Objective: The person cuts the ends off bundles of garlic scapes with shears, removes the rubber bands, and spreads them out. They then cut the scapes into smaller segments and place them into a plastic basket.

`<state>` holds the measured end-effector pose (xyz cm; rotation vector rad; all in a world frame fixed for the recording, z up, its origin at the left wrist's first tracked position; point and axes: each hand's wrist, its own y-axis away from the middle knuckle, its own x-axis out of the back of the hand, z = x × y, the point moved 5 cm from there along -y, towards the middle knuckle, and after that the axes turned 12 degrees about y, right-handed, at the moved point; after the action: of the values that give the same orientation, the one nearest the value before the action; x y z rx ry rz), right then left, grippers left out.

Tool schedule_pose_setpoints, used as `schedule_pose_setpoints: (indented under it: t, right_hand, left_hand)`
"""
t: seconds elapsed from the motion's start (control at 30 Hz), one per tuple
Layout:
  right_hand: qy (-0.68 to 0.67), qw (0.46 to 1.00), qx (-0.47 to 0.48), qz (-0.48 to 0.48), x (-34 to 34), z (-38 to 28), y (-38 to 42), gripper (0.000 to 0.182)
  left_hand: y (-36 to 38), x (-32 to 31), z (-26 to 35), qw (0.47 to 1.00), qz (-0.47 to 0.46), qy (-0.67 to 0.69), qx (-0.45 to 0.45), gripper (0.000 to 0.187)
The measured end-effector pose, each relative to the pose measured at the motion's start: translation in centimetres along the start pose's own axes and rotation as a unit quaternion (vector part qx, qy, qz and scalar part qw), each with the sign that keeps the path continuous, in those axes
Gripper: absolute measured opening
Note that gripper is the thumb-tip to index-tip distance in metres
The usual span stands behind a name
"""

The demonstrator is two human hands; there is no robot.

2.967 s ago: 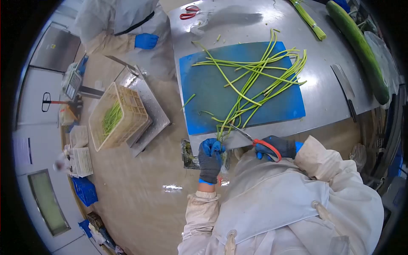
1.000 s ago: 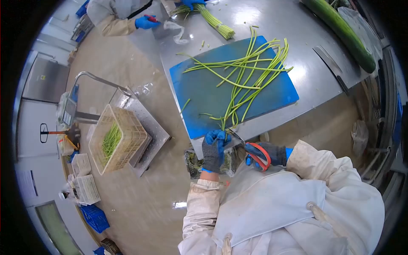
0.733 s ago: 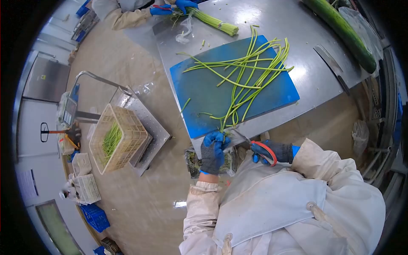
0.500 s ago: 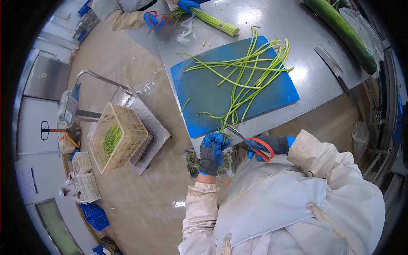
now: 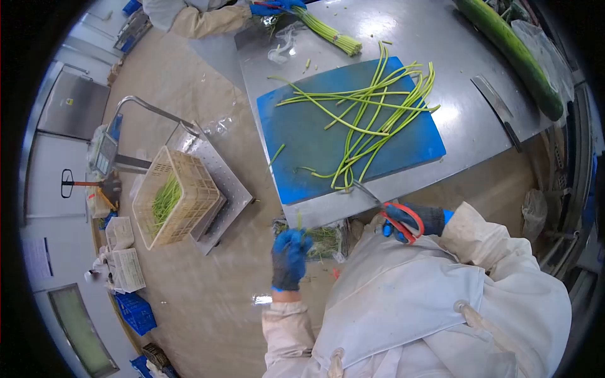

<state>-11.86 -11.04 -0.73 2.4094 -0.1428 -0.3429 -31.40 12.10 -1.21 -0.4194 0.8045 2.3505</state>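
Long green stems (image 5: pixel 365 113) lie crossed over a blue cutting board (image 5: pixel 293 157) at the table's near edge. My right hand (image 5: pixel 419 220), in a dark glove, is closed on the red handles of a pair of scissors (image 5: pixel 403 223), whose blades point at the lower stem ends. Away from the board, my left hand (image 5: pixel 290 255) hangs over the floor beside a crate of green trimmings (image 5: pixel 328 242). It is blurred by motion; a faint green bit shows above its fingers, but its grip is unclear.
Across the metal table (image 5: pixel 428 38), a co-worker's gloved hands hold a bundle of stems (image 5: pixel 331 34). A knife (image 5: pixel 495 104) and a large green gourd (image 5: pixel 513 57) lie at the right. A beige basket (image 5: pixel 198 183) stands on a cart (image 5: pixel 233 195) at the left.
My left hand has moved down and left, away from the stems and scissors. The scissors have shifted slightly right in my right hand. The co-worker's hands have moved closer together at the bundle.
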Motion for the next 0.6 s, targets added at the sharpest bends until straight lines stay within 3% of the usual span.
schedule_pose_setpoints:
  t: [0.07,0.1,0.17,0.2,0.23,0.27,0.3,0.37,0.43,0.5,0.6]
  right_hand:
    - [-0.037,0.999,0.004,-0.005,0.4,0.3,1.1,0.051]
    - [-0.037,0.999,0.004,-0.006,0.6,0.7,1.3,0.051]
    - [-0.116,0.993,0.027,0.010,1.0,1.4,1.5,0.053]
    - [-0.088,0.995,0.045,0.009,1.2,1.6,1.5,0.052]
    - [-0.085,0.995,0.048,0.006,1.1,1.0,1.5,0.052]
    - [-0.066,0.997,0.045,0.006,1.0,0.1,1.9,0.052]
    - [-0.048,0.998,0.042,0.007,0.9,-0.5,2.2,0.051]
    - [-0.068,0.996,0.053,0.008,0.6,-0.9,2.0,0.050]
    - [-0.076,0.996,0.054,-0.008,0.5,-0.7,1.6,0.050]
    - [-0.068,0.997,0.047,0.004,0.3,-1.0,2.0,0.050]
    - [-0.067,0.997,0.032,0.018,0.8,-1.1,3.0,0.051]
  left_hand:
    - [0.8,5.6,0.7,0.977,-0.030,-0.187,-0.098,0.011]
    - [0.5,8.7,0.4,0.977,-0.030,-0.188,-0.098,0.011]
    - [0.0,14.4,-1.6,0.915,0.047,-0.385,0.107,0.024]
    - [0.0,12.1,0.6,0.788,0.054,-0.592,0.161,0.037]
    - [-0.7,10.9,1.2,0.788,0.058,-0.592,0.159,0.037]
    - [-1.7,8.1,3.0,0.744,0.038,-0.663,-0.071,0.041]
    - [-1.7,4.9,4.4,0.655,0.015,-0.696,-0.294,0.045]
    - [-4.8,-1.6,5.9,0.709,-0.019,-0.622,-0.331,0.054]
    - [-7.3,-7.5,7.0,0.655,-0.010,-0.655,-0.377,0.058]
    - [-12.4,-8.5,6.3,0.673,-0.001,-0.646,-0.360,0.059]
    - [-14.0,-9.0,5.6,0.694,-0.029,-0.648,-0.312,0.055]
